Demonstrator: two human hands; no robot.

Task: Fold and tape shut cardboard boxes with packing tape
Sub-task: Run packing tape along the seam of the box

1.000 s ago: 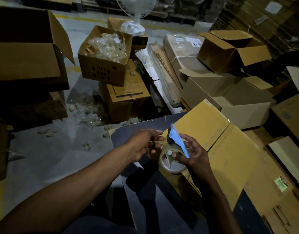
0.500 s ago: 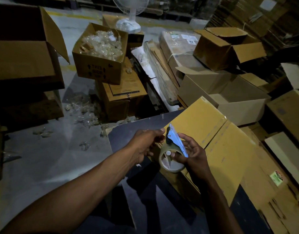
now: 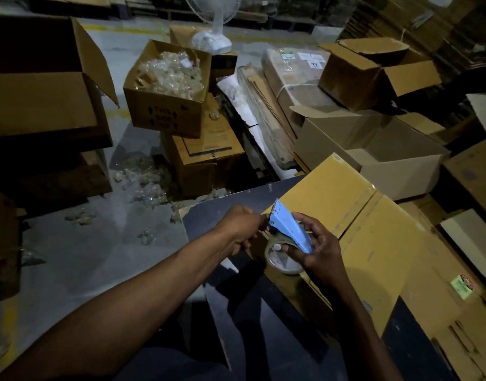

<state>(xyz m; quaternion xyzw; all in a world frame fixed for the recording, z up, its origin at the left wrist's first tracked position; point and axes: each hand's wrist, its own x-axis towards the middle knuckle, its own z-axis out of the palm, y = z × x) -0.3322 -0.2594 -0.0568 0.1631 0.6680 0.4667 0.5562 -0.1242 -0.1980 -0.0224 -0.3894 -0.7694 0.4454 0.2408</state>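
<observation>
Fingers (image 3: 309,220) on blue tape dispenser (image 3: 288,229)

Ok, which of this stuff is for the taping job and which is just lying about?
In use:
tape dispenser, held by right hand
left hand at its front end
yellow box

Lying about:
fan
box of plastic wrap
open boxes

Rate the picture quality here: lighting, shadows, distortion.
Head view: dim overall, corners falling to black; a light patch brightens the yellow box and the blue tape dispenser; the right hand and left hand cast hard shadows on the dark table; wide-angle bending at the edges.
</observation>
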